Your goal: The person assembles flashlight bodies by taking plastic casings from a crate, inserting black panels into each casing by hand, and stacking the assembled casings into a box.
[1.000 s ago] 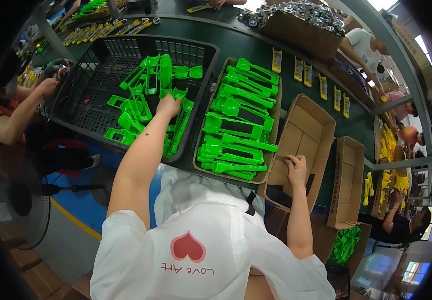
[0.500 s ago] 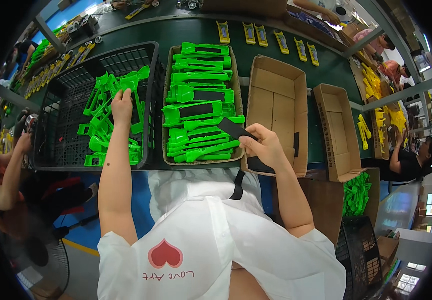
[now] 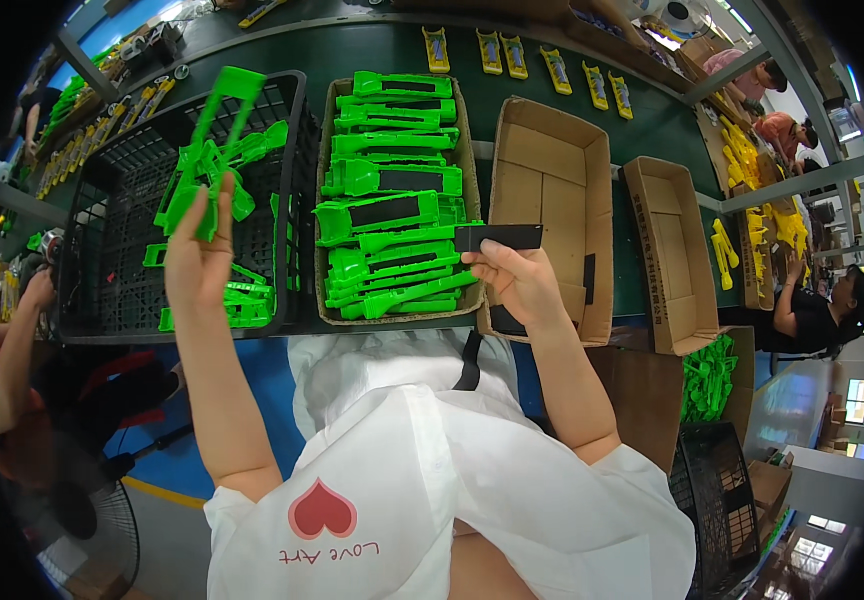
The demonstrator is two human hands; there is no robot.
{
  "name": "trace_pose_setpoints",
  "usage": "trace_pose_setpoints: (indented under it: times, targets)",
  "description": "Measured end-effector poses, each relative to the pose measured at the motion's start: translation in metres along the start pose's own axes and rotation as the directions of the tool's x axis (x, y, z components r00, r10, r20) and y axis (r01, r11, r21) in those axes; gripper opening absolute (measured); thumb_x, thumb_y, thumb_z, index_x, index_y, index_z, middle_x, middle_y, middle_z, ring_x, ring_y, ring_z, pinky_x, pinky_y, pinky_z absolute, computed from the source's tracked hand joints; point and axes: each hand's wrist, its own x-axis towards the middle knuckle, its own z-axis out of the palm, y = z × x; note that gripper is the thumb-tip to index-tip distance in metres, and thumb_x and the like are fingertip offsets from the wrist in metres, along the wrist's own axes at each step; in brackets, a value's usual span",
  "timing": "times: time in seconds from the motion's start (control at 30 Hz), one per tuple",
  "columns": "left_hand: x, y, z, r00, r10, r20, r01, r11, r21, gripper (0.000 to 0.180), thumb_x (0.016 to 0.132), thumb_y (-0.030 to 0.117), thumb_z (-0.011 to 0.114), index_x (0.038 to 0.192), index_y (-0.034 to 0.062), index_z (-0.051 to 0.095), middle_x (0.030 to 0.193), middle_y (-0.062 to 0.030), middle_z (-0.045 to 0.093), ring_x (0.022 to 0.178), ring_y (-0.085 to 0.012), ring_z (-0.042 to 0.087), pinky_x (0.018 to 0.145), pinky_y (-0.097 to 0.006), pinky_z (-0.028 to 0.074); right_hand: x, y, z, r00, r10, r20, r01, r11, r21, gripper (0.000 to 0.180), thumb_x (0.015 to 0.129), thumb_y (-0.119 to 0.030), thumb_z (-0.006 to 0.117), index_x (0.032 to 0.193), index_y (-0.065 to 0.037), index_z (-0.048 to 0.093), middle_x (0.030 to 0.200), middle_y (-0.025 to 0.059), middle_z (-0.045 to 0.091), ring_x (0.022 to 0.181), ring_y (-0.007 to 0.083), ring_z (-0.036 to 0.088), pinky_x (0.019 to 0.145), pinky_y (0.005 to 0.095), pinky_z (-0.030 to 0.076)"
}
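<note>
Left hand (image 3: 200,258) grasps a green frame (image 3: 234,83), right hand (image 3: 520,278) pinches a black strip (image 3: 512,237) by the table's (image 3: 382,52) near edge, an apparent pickup likely calling for alignment next.

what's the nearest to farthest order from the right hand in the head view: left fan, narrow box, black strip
1. Black strip: held in the right hand.
2. Narrow box: to its right.
3. Left fan: far off, lower left.
</note>
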Motion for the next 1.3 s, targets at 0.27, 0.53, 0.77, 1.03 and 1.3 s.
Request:
trace_pose_setpoints:
  times: [0.27,0.53,0.77,1.03,1.3]
  targets:
    - [-0.076,-0.111,0.024,0.83,-0.426,0.36,0.328,0.895,0.302,0.031,0.088,0.022,0.047,0.11,0.0013,0.051,0.108,-0.009,0.051,0.083,-0.015,0.055,0.07,-0.026,0.046,0.004,0.019,0.04,1.0,0.008,-0.002,-0.008,1.0,0.003,0.006,0.078,-0.007,0.059,0.076,-0.005,0.054,0.061,-0.0014,0.047,0.055,0.0075,0.043,0.049,0.0224,0.033]
    - [-0.075,-0.105,0.02,0.882,-0.163,0.443,-0.153,0.79,0.594,0.019,0.085,0.011,0.051,0.096,-0.0029,0.058,0.104,-0.0085,0.052,0.083,-0.0164,0.056,0.069,-0.026,0.048,-0.026,-0.008,0.027,0.993,-0.085,0.078,0.114,0.832,-0.542,0.014,0.086,-0.014,0.051,0.082,-0.001,0.053,0.059,0.0022,0.053,0.042,0.0025,0.04,0.038,0.0162,0.03]
    - [-0.048,-0.076,0.006,0.887,-0.364,0.285,0.035,0.668,0.744,0.017,0.079,0.002,0.057,0.095,-0.0039,0.058,0.084,-0.0071,0.061,0.068,-0.0113,0.057,0.059,-0.024,0.048,-0.03,-0.04,0.03,0.982,0.083,0.169,0.063,0.703,-0.709,0.016,0.085,-0.014,0.053,0.078,0.0,0.054,0.053,0.0004,0.052,0.039,0.0021,0.039,0.035,0.0176,0.028]
    - [-0.053,-0.069,0.008,0.798,-0.561,0.223,0.164,0.556,0.815,0.014,0.082,0.005,0.055,0.093,-0.0034,0.057,0.075,-0.007,0.059,0.064,-0.0118,0.058,0.054,-0.024,0.047,-0.019,-0.037,0.055,0.986,0.135,0.096,0.038,0.379,-0.925,0.022,0.084,-0.018,0.054,0.08,0.003,0.055,0.051,0.0058,0.051,0.043,0.0096,0.045,0.041,0.0263,0.036]
    - [-0.049,-0.081,-0.003,0.801,-0.535,0.269,0.152,0.617,0.772,0.014,0.082,0.003,0.053,0.094,-0.0038,0.056,0.073,-0.0084,0.059,0.062,-0.0127,0.058,0.052,-0.024,0.045,-0.003,-0.014,0.051,0.995,0.101,0.014,-0.018,0.307,-0.952,0.027,0.083,-0.022,0.054,0.078,0.005,0.055,0.049,0.0055,0.052,0.043,0.0134,0.049,0.043,0.0276,0.039]
